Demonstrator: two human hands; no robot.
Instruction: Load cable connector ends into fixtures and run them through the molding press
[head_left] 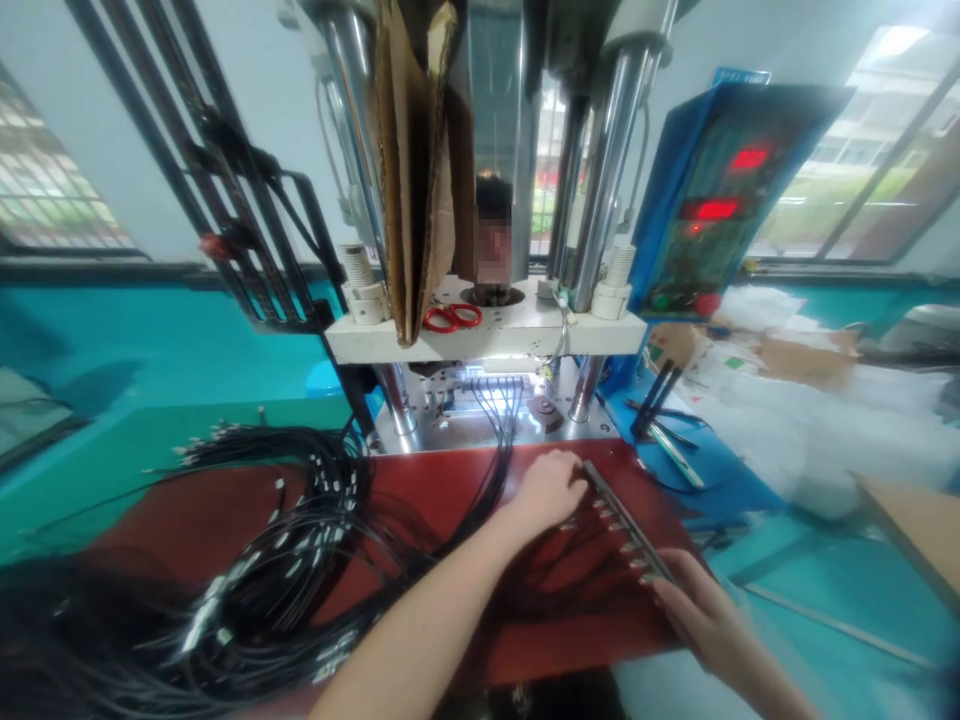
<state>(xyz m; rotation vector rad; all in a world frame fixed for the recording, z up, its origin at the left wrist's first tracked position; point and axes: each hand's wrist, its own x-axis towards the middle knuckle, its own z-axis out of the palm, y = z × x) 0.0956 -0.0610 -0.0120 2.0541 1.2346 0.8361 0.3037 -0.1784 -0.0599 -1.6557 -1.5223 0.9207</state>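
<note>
A long, narrow metal bar (626, 520) lies slantwise above the right part of the red work surface, with several small metal cable ends (616, 528) along its left side. My right hand (697, 600) is closed around the bar's near end. At its far end is my left hand (553, 487), fingers curled in; what they pinch is hidden. Dark cables (570, 570) trail blurrily under the bar. Left of my forearm, a big bundle of black cables (330, 500) with white tags is heaped on the red surface (420, 475). More thin cables (499, 430) run into the press.
The press (487, 340) stands straight ahead, lit inside, with red-handled scissors (452, 318) and folded cardboard (412, 180) on its plate. A blue control box (720, 200) with red displays is at right, above tools (671, 450). White bags (825, 430) lie further right.
</note>
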